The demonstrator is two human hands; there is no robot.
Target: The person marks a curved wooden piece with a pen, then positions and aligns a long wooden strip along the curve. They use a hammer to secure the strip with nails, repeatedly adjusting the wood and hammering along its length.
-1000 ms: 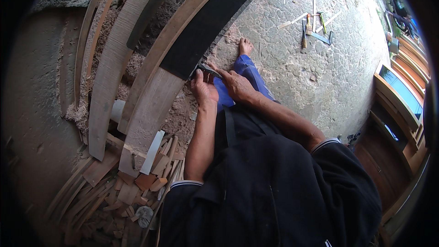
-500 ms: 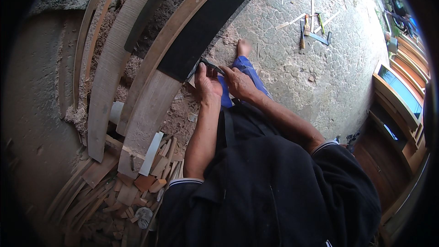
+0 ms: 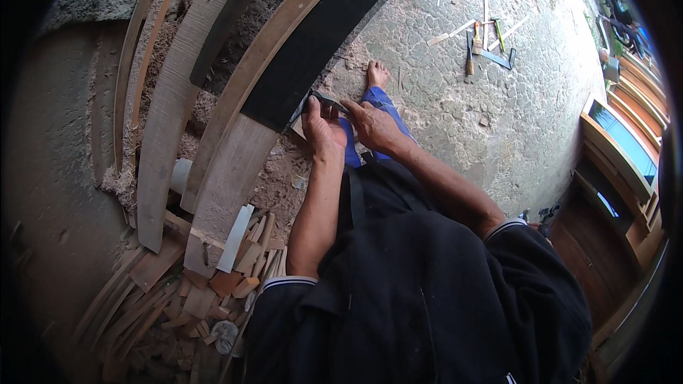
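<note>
A long wooden board runs diagonally at my left, and a wide black sheet covers its upper stretch. By the sheet's right edge, near its lower corner, I hold a small dark tool whose exact kind I cannot make out. My left hand is closed round its near end, thumb up and palm turned toward me. My right hand grips the other end with bent fingers, just right of the left hand. Parts of the tool are hidden by my fingers.
Curved planks stand farther left among wood shavings. Wood offcuts pile up below. A brush, a chisel-like tool and a square lie on the cracked floor. Wooden frames stand at the right.
The board with the black sheet has shifted slightly to the left. My foot, blurred before, now shows sharply. Both hands keep their hold on the dark tool, almost in place.
</note>
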